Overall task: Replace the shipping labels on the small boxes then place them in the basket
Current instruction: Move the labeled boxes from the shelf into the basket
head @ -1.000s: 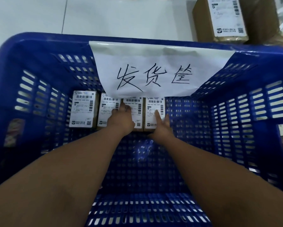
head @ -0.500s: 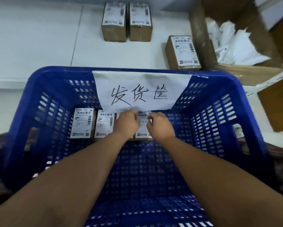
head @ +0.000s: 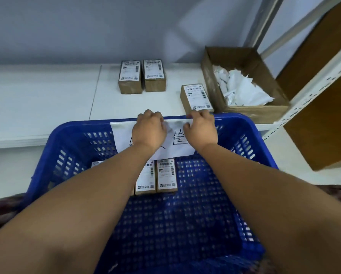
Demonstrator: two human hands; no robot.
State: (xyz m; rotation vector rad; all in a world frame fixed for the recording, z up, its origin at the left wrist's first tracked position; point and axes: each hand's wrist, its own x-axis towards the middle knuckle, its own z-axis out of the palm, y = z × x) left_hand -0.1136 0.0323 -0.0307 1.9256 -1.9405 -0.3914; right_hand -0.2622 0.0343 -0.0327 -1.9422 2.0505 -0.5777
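Note:
A blue plastic basket [head: 246,125] stands in front of me with a white handwritten paper sign [head: 124,139] on its far wall. Small brown boxes with white labels lie in a row on its floor; two show clearly [head: 166,175] [head: 146,180], and my left forearm hides the others. My left hand [head: 149,131] and my right hand [head: 201,131] are side by side at the basket's far rim, over the sign. The fingers of both are curled and nothing shows in them. On the white table [head: 47,95] beyond are a pair of labelled boxes [head: 130,76] [head: 154,75] and a single one [head: 197,97].
An open cardboard carton [head: 254,114] holding crumpled white paper sits on the table's right end, next to the single box. A metal shelf upright [head: 313,86] with brown boards rises at the right. A grey wall backs the table.
Both hands have risen from the boxes on the basket floor to the far rim. The view has tilted up, bringing the table, its three boxes and the carton into sight.

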